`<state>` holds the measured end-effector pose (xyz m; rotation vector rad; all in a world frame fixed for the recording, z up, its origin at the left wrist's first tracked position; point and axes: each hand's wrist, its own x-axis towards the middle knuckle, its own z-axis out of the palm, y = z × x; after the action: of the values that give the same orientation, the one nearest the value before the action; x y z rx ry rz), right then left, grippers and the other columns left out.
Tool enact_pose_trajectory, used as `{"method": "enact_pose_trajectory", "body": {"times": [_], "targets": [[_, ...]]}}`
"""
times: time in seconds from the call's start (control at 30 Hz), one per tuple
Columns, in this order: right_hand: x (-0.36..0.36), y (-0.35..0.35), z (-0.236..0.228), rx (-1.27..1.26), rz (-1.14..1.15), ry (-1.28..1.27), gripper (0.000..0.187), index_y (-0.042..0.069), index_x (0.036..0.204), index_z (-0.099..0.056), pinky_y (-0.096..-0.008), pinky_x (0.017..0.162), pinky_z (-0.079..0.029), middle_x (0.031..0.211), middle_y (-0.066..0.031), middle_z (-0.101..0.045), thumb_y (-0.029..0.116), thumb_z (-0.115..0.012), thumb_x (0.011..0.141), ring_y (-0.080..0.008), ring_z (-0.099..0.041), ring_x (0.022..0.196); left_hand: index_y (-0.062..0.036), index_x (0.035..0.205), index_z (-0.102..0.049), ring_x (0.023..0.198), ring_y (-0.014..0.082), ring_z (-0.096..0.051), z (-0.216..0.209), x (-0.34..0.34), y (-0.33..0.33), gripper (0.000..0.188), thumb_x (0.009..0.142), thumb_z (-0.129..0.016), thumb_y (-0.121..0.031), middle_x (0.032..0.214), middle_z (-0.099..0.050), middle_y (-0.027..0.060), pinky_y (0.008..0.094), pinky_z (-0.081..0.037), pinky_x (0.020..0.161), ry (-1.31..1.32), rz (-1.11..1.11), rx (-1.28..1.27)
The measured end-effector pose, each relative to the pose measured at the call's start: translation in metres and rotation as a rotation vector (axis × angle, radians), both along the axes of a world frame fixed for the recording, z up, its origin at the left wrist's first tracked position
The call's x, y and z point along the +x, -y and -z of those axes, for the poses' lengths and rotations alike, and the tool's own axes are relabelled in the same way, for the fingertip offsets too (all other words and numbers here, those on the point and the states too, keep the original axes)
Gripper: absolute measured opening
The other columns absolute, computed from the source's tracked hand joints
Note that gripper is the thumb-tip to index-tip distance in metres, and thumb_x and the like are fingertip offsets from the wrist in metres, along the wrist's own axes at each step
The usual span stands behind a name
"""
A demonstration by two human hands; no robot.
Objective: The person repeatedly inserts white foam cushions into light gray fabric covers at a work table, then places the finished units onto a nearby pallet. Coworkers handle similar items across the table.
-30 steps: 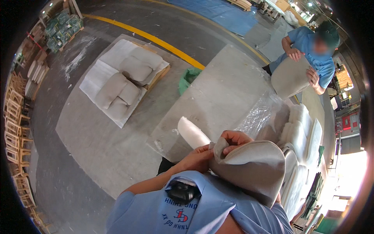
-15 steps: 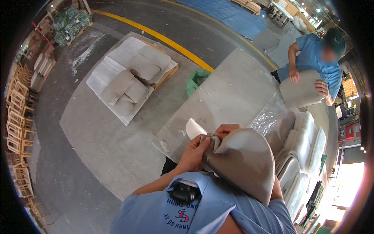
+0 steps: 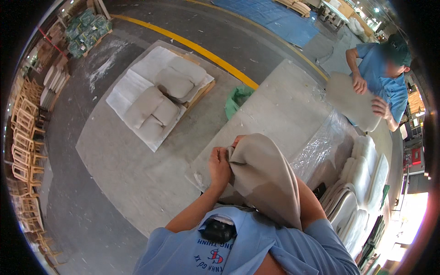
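Note:
Held up before my chest is a grey-beige cushion, with its cloth cover folded and gathered at the left end. My left hand is closed there, its fingers pinching the edge of the cover. Right beside it, my right hand grips the same edge from the far side. Most of that hand is hidden behind the cushion, and my right forearm passes under the cushion's right side. What lies inside the fold cannot be seen.
A large board-topped table stands ahead, with clear plastic film and stacked cushions on its right. Far right, a co-worker holds another cushion. A green bag stands beyond the table; finished-looking cushions lie on a low pallet to the left.
Both hands have drawn the gathered edge up and left, and the cushion has tilted more upright. The white piece beyond my hands is out of sight. The co-worker's cushion has tilted.

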<state>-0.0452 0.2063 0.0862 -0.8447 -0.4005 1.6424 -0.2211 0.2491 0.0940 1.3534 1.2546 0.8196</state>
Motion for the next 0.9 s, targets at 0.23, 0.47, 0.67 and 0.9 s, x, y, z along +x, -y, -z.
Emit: {"method": "enact_pose_trajectory", "body": {"times": [0.23,0.47,0.67,0.9], "targets": [[0.033,0.008,0.099,0.147,0.013,0.774,0.038,0.007,0.133,-0.067,-0.0397,0.094,-0.055,0.121,-0.0106,-0.072,0.029,-0.069,0.102,-0.0242,-0.069,0.109,-0.002,0.116,-0.064,0.086,0.0407,-0.068,0.075,0.016,0.001,0.021,0.109,-0.055,-0.02,0.093,-0.07,0.0217,0.0465,-0.054,0.082,-0.103,0.174,0.063],[0.05,-0.001,-0.002,-0.359,-0.238,1.174,0.038,0.013,0.133,-0.071,-0.0431,0.1,-0.054,0.124,-0.0183,-0.075,0.036,-0.065,0.105,-0.0298,-0.071,0.114,-0.0053,0.132,-0.06,0.109,0.0378,-0.066,0.113,-0.006,-0.057,0.034,0.1,-0.067,-0.016,0.122,-0.07,0.0178,0.0483,-0.053,0.089,-0.035,0.608,0.579],[0.069,0.205,-0.13,-0.438,-0.053,0.771,0.064,0.008,0.138,-0.069,-0.0397,0.101,-0.052,0.133,-0.0072,-0.07,0.063,-0.058,0.105,-0.021,-0.064,0.121,-0.0043,0.137,-0.058,0.095,0.0207,-0.066,0.077,0.001,-0.093,0.059,0.082,-0.078,0.003,0.112,-0.071,0.0061,0.0382,-0.053,0.079,0.021,1.0,-0.529],[-0.058,0.35,-0.206,-0.447,0.056,1.183,0.099,0.012,0.155,-0.054,-0.05,0.118,-0.044,0.157,-0.0173,-0.052,0.053,-0.095,0.074,-0.0365,-0.049,0.145,-0.0013,0.123,-0.066,0.09,0.0191,-0.069,0.079,0.011,-0.095,0.05,0.076,-0.081,0.007,0.103,-0.072,0.0068,0.0365,-0.054,0.07,-0.043,1.109,-0.561]]}}
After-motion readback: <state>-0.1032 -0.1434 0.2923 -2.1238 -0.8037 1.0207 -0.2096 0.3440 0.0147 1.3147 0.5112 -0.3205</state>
